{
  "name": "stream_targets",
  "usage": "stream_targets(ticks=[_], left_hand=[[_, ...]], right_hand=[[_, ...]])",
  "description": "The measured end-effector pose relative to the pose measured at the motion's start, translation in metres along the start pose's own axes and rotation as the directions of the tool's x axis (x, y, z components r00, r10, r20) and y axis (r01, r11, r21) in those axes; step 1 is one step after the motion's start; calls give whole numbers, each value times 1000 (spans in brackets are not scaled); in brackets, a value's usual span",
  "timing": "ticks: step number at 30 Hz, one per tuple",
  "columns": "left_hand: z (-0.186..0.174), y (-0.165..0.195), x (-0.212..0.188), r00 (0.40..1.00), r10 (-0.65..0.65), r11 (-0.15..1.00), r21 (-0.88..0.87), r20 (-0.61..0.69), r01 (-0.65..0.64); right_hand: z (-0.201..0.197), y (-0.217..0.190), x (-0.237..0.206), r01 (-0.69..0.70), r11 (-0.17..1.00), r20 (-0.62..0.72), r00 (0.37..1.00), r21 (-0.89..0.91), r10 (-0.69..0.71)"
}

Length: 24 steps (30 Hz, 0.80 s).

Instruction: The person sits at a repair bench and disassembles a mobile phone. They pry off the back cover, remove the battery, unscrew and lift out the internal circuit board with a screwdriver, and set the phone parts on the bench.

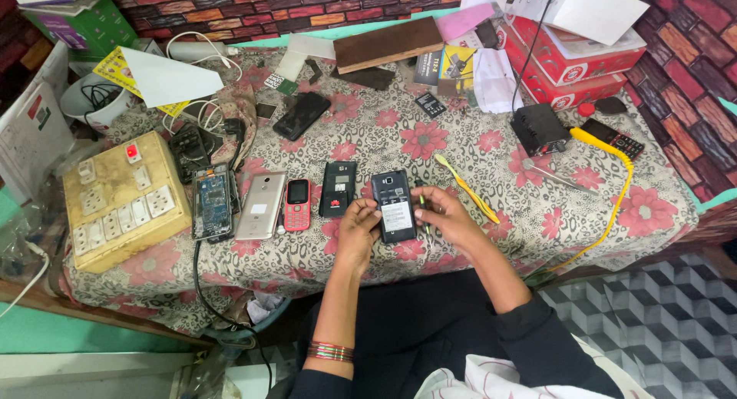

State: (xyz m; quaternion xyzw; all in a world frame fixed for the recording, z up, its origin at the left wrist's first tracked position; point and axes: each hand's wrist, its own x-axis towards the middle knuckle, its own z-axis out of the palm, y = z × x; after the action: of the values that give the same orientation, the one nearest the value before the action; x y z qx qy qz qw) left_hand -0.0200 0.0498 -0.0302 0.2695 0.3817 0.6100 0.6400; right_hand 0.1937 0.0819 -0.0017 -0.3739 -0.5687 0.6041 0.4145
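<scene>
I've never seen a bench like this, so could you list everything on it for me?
opened black phone with its back off: 1, black, between both hands
black phone back cover: 1, black, left of it
small red keypad phone: 1, red, further left
silver phone: 1, face down
bare blue circuit-board phone: 1, beside the silver one
cream switchboard box: 1, table's left end
yellow coiled cable: 1, right side
red cardboard boxes: 2, stacked, far right
left hand: touching phone
right hand: holding thin tool
</scene>
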Motion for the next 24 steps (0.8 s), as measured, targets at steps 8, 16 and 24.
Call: stream_targets(ticks=[8, 16, 24], left_hand=[[8, 9, -4, 998, -30, 999, 16, -48, 30], [17, 21, -7, 996, -71, 988, 135, -49, 77], [19, 46, 3, 982, -98, 984, 166, 164, 70]], right_hand=[[11, -21, 19, 194, 247, 18, 819, -949, -574], [42, -58, 36, -196, 755, -114, 980, -625, 160], [23, -75, 49, -285, 933, 134, 938, -222, 319]])
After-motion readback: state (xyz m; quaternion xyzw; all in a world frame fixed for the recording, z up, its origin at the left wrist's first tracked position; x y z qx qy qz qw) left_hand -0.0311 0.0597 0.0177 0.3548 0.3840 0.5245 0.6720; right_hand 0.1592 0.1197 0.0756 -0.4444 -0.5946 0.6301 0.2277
